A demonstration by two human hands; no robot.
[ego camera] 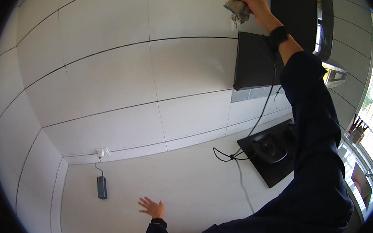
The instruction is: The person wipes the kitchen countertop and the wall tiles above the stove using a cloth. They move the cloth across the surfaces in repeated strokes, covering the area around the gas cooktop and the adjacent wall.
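Note:
My right hand (258, 7) is raised high at the upper right, its fingers closed on a crumpled, frayed greyish cloth (239, 7). The cloth is against or just in front of the tiled wall (189, 67), left of a black range hood (293, 12); whether it touches the tiles I cannot tell. Low in the picture, my left hand (152, 208) is over the pale countertop (191, 181) with its fingers spread and nothing in it. Dark sleeves cover both arms, and a black band is on the right wrist.
A black gas hob (268, 152) lies on the counter at right, partly behind my right arm, with a looped black cable (231, 157) beside it. At left, a dark power bank (102, 188) is wired to a white plug (101, 153). A knife holder (357, 134) stands by the barred window.

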